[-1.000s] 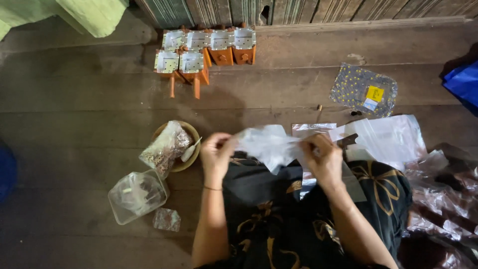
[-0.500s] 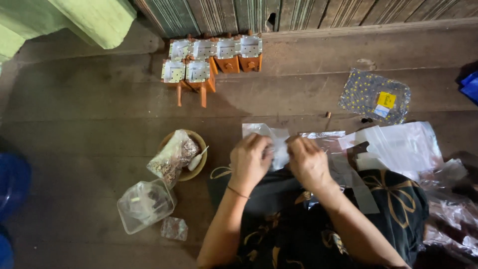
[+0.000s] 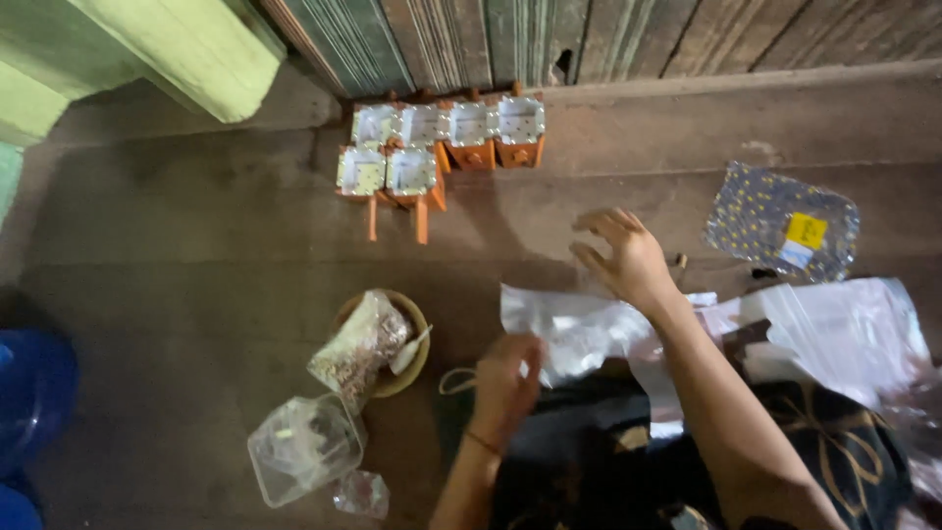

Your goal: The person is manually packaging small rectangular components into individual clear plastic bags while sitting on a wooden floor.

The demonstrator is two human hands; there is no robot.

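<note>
Two hands are working over a wooden floor (image 3: 196, 255) as I am watching from the head camera: my left hand (image 3: 505, 378) is pinching the lower edge of a clear plastic bag (image 3: 569, 329) lying in front of my lap, while my right hand (image 3: 623, 257) is hovering just above it, fingers spread and holding nothing. Six small orange boxes (image 3: 442, 147) are standing near the wall; a bowl (image 3: 407, 348) is sitting left of the bag.

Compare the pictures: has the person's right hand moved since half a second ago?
Yes. The right hand has left the clear plastic sheet and reached forward over the wooden floor, toward the row of small orange boxes; fingers spread, holding nothing.
</note>
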